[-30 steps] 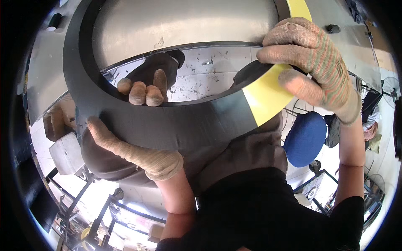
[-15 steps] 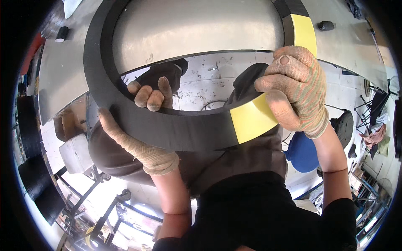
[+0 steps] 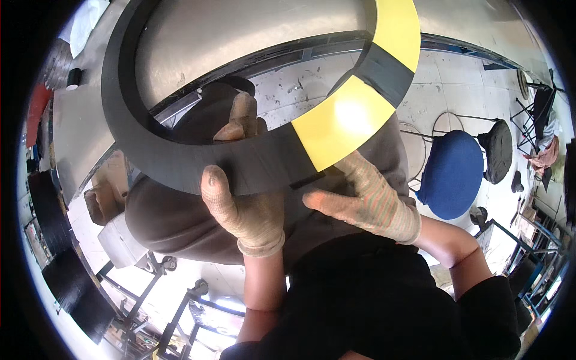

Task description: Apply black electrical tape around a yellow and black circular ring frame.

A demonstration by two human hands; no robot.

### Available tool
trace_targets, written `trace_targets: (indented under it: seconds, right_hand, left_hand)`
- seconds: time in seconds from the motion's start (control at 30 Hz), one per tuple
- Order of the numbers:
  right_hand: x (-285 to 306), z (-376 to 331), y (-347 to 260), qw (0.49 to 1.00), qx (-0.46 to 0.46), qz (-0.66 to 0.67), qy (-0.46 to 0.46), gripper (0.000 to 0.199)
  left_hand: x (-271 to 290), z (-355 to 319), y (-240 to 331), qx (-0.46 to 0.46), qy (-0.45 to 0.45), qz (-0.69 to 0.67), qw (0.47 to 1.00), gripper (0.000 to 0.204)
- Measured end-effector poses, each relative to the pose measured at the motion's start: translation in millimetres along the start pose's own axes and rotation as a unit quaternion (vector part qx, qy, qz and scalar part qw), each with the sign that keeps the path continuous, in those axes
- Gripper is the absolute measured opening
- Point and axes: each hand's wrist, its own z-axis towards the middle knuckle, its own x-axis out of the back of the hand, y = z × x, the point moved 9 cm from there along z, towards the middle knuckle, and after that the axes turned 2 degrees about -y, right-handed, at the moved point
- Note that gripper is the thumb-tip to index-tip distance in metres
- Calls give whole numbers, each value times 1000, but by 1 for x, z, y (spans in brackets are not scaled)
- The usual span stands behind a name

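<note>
Left hand (image 3: 245, 217) in beige knit glove: fingers grasping large, smooth black-and-yellow ring (image 3: 252, 161). Right hand (image 3: 375, 204), striped knit glove: fingers spread, released, near its lower edge.

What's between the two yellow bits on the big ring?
A black patch: it fills the stretch between the upper yellow bit and the lower yellow bit on the ring. The head view shows that.
</note>
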Motion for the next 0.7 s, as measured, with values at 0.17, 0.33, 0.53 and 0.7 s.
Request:
trace_targets:
  seconds: [0.17, 0.33, 0.53, 0.7]
  right_hand:
    - [-12, 27, 14, 996, -5, -70, -48, 60]
    - [4, 58, -18, 893, 286, -343, 53, 48]
    - [15, 98, 4, 939, 248, -235, 43, 49]
    - [19, 119, 7, 967, 235, -84, -54, 47]
  left_hand:
    - [6, -5, 7, 0, 66, 54, 996, 63]
    - [4, -5, 1, 36, 56, -48, 997, 58]
    - [0, -4, 1, 63, 36, -58, 996, 56]
    - [3, -5, 5, 58, 30, -78, 995, 56]
